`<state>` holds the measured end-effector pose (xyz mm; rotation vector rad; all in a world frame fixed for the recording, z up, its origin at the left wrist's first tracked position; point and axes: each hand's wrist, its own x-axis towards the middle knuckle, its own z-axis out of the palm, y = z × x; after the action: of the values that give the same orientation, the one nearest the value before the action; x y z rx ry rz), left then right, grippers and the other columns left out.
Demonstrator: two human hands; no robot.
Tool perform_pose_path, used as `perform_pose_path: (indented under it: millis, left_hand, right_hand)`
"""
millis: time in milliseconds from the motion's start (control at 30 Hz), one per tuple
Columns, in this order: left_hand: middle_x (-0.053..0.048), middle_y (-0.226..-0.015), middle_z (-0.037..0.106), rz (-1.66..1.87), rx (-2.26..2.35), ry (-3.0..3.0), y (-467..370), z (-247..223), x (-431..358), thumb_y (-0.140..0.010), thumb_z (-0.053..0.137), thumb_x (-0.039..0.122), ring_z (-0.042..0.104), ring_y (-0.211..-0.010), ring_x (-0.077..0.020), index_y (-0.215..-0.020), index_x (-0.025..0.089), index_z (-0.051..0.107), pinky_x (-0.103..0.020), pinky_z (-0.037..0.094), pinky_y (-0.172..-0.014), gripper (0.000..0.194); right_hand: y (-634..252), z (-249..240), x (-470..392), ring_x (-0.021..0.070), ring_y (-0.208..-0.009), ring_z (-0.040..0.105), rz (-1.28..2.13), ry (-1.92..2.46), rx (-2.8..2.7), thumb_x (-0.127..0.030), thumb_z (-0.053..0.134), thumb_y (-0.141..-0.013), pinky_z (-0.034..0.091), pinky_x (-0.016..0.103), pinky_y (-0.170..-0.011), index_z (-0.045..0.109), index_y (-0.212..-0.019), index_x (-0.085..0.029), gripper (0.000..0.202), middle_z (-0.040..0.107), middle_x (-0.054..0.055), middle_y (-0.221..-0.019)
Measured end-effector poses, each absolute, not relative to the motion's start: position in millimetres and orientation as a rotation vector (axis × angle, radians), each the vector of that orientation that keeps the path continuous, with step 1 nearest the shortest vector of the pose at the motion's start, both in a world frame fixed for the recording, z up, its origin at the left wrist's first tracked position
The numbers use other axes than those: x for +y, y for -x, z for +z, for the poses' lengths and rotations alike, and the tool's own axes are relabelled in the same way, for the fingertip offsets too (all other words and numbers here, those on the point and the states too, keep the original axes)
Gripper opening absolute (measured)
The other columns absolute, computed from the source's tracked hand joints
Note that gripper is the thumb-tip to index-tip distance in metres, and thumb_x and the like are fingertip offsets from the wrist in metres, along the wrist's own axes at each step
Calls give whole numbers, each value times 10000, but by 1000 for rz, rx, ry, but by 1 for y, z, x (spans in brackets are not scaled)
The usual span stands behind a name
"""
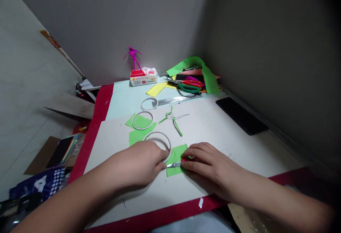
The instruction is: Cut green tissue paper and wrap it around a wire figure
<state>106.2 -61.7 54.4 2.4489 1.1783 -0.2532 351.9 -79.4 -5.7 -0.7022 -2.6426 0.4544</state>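
My right hand (206, 162) is closed around the red handle of a small pair of scissors (174, 164). The blades point left, lying across a green crepe paper piece (178, 153) on the board. My left hand (144, 162) is curled, its thumb at the blade tips and its index fingertip at the edge of a large white ring (169, 141). What its fingers grip is hidden. Further green paper (137, 138) lies beyond that hand, with a smaller white ring (142, 120) on top. Beyond my hands rests a green-wrapped wire figure (172, 115) with bare wire ends.
A third white ring (149, 103) lies beside a bundle of thin wires (177, 100). Farther back are green-handled scissors (189, 88), coloured paper strips (210, 78) and a small box (144, 78) bearing a magenta figure (133, 56). At right lies a black phone (241, 115).
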Motion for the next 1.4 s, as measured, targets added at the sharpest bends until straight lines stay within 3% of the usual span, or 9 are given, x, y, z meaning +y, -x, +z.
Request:
perform_pose_path:
  millis: [233, 400, 667, 800, 967, 1100, 1200, 1300, 1400]
  left_hand:
    - [-53, -749, 645, -275, 1169, -2489, -104, 54, -61, -898, 460, 375, 585, -625, -203, -876, 237, 636, -301, 328, -520, 224]
    - [-43, -814, 655, -199, 1064, -2400, -102, 66, -62, -907, 465, 283, 589, -689, -181, -882, 227, 616, -272, 382, -588, 163]
    - [56, -640, 496, 132, 990, -2044, -114, 78, -62, -928, 456, 237, 431, -592, -97, -793, 197, 591, -212, 342, -550, 195]
    - [32, -748, 615, 218, 1034, -1951, -114, 77, -60, -922, 466, 237, 534, -682, -114, -868, 183, 645, -216, 399, -615, 195]
    - [-22, -897, 707, 350, 1039, -1804, -114, 72, -57, -906, 465, 167, 641, -836, -148, -907, 155, 654, -237, 472, -757, 189]
    - [-39, -857, 703, 368, 1018, -1761, -117, 69, -56, -901, 473, 160, 642, -792, -147, -890, 138, 660, -244, 483, -725, 188]
    - [-45, -829, 695, 385, 999, -1692, -119, 68, -55, -901, 469, 161, 644, -767, -142, -886, 129, 651, -246, 489, -722, 185]
    - [-48, -774, 683, 384, 1011, -1586, -121, 68, -55, -891, 489, 185, 648, -733, -151, -873, 118, 635, -262, 500, -697, 162]
    - [-42, -724, 656, 383, 1043, -1532, -122, 69, -54, -868, 516, 212, 635, -682, -156, -819, 117, 618, -277, 497, -658, 148]
  right_hand:
    - [-351, -7, -84, 222, -1071, 511, 514, 746, -2626, -171, 491, -912, 429, 415, -916, 574, -1222, -213, 324, 589, 108, -1169]
    - [-351, -1, -74, 219, -1018, 551, 521, 683, -2570, -182, 508, -906, 449, 420, -888, 602, -1171, -212, 283, 617, 111, -1110]
    - [-321, 27, -69, 124, -735, 646, 843, 916, -1819, -169, 651, -819, 524, 229, -683, 632, -1031, -195, 215, 689, 9, -805]
    - [-307, 34, -57, 125, -715, 639, 814, 890, -1804, -162, 662, -806, 505, 237, -663, 684, -890, -181, 89, 695, 12, -776]
    - [-305, 37, -44, 121, -714, 601, 942, 919, -1768, -165, 667, -802, 483, 244, -667, 637, -818, -175, 36, 651, -2, -758]
    - [-307, 33, -40, 132, -753, 583, 1079, 905, -1712, -189, 694, -780, 489, 264, -690, 565, -819, -181, 135, 607, 0, -807]
    - [-307, 30, -38, 143, -787, 592, 1023, 888, -1703, -189, 696, -785, 493, 286, -727, 609, -911, -186, 154, 633, 18, -875]
    - [-308, 31, -38, 146, -766, 596, 884, 847, -1786, -147, 659, -810, 478, 295, -726, 652, -828, -180, 38, 657, 21, -808]
    - [-310, 36, -38, 144, -754, 586, 797, 818, -1857, -107, 622, -823, 466, 293, -716, 633, -760, -170, 90, 640, 22, -766]
